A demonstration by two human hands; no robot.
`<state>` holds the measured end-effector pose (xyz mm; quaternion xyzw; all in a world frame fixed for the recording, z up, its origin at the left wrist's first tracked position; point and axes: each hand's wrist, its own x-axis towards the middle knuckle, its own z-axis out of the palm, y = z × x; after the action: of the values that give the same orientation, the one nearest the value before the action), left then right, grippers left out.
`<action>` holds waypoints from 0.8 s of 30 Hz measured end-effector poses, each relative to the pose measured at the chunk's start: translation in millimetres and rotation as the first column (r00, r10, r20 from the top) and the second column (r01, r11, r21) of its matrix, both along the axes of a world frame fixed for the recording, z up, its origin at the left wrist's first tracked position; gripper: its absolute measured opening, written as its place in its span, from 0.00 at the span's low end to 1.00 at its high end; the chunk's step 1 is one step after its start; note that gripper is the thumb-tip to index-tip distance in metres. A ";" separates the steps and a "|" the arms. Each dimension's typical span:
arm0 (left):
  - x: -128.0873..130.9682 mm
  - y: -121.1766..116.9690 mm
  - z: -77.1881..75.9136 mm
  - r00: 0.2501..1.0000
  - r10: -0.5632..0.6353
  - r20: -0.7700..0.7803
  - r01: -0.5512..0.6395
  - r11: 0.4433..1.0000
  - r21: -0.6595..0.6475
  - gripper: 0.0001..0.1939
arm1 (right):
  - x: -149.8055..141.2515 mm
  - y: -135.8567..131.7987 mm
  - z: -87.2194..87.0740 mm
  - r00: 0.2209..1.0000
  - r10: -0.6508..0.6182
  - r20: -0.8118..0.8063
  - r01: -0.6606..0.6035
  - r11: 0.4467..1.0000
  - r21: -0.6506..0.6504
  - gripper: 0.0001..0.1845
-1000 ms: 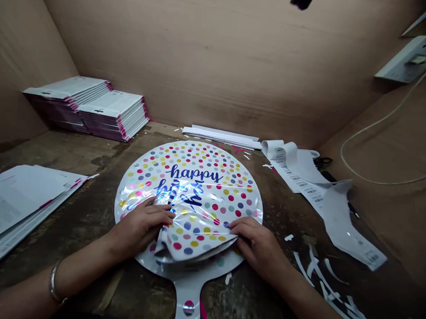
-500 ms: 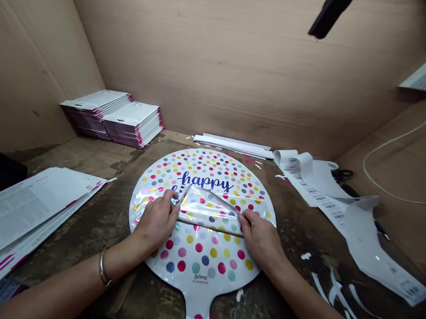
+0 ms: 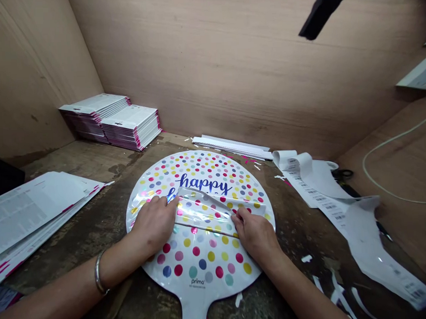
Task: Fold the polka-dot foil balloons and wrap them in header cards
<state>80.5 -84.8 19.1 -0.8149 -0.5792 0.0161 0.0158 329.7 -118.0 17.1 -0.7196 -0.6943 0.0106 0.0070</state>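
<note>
Nearest, the narrow tail of a round dotted sheet (image 3: pixel 204 272) pointed toward the person, its broad body lying flat on the dark worktop (image 3: pixel 148 303). Across its middle lay a folded film (image 3: pixel 203 209) with matching dots. The left hand (image 3: pixel 154 225), a metal bangle (image 3: pixel 99 273) on its wrist, had its grip clamped on the film's left end; the right hand (image 3: pixel 256 233) had its grip pinched together on the right end. Beyond the film, "happy" showed on the sheet. Printed cards (image 3: pixel 38 204) lay to the left, a curling label strip (image 3: pixel 367 247) to the right. Farther off, stacked cards (image 3: pixel 130 121) and white strips (image 3: pixel 233 147) sat near the wooden back wall (image 3: pixel 209 75).
</note>
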 end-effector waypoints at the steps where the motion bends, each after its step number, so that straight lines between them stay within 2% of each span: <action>1: 2.8 2.0 2.9 1.000 -0.011 -0.028 0.012 0.999 0.031 0.21 | -0.9 0.4 0.3 1.000 0.006 0.005 -0.006 1.000 -0.001 0.12; 3: 11.2 8.1 5.5 0.996 -0.087 -0.034 0.090 0.988 0.121 0.22 | -1.9 1.3 1.6 1.000 0.017 0.012 -0.017 1.000 -0.004 0.11; 5: 22.0 16.4 2.2 0.963 -0.270 0.016 0.264 0.951 0.160 0.23 | -1.4 1.8 4.1 1.000 0.022 0.016 -0.022 1.000 -0.007 0.10; 7: 32.1 24.9 -6.1 0.900 -0.424 0.097 0.416 0.905 0.093 0.26 | -1.0 1.2 7.6 1.000 0.015 0.022 -0.015 1.000 -0.017 0.10; 8: 36.0 28.5 -11.0 0.882 -0.452 0.133 0.451 0.892 0.038 0.27 | -1.8 0.4 9.5 0.999 0.010 0.031 -0.010 1.000 -0.016 0.10; 10: 40.5 33.5 -19.5 0.886 -0.431 0.174 0.445 0.894 -0.048 0.30 | -7.4 -2.5 11.9 0.998 0.018 0.057 -0.020 0.999 0.048 0.11; 11: 41.2 34.8 -22.3 0.892 -0.414 0.180 0.431 0.900 -0.069 0.31 | -12.2 -4.5 11.9 0.996 0.063 0.065 -0.069 0.993 0.095 0.12; 13: 40.9 35.3 -24.4 0.896 -0.406 0.179 0.426 0.900 -0.089 0.31 | -22.4 -8.9 8.9 0.964 0.263 0.043 -0.266 0.954 0.137 0.19; 15: 39.7 34.2 -23.4 0.898 -0.403 0.178 0.424 0.900 -0.103 0.31 | -26.4 -13.3 3.1 0.886 0.460 -0.051 -0.457 0.887 0.067 0.25; 16: 39.3 33.6 -22.8 0.902 -0.392 0.182 0.414 0.904 -0.104 0.31 | -23.5 -15.1 0.1 0.869 0.485 -0.099 -0.486 0.874 0.012 0.26; 17: 39.1 33.2 -22.6 0.907 -0.378 0.187 0.400 0.911 -0.102 0.31 | -17.2 -16.6 -2.2 0.887 0.445 -0.121 -0.451 0.892 -0.034 0.27; 19: 39.4 33.1 -23.9 0.915 -0.348 0.204 0.371 0.925 -0.085 0.32 | 2.8 -17.7 -3.4 0.971 0.228 -0.074 -0.232 0.971 -0.058 0.27; 21: 40.1 33.7 -27.3 0.918 -0.329 0.222 0.350 0.935 -0.061 0.33 | 22.5 -15.5 0.5 0.999 0.043 -0.017 -0.043 0.999 0.025 0.27; 22: 40.4 34.0 -29.2 0.918 -0.324 0.230 0.344 0.938 -0.050 0.34 | 28.3 -12.6 3.8 0.999 0.029 -0.019 -0.027 0.997 0.076 0.28; 24: 40.8 34.3 -32.4 0.919 -0.313 0.239 0.329 0.944 -0.031 0.35 | 28.0 -2.0 11.4 0.989 0.133 -0.069 -0.123 0.982 0.142 0.30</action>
<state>121.4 -50.5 -13.3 -0.8951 -0.4347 -0.0609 -0.0777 357.7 -119.9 28.4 -0.6703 -0.7374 -0.0089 0.0830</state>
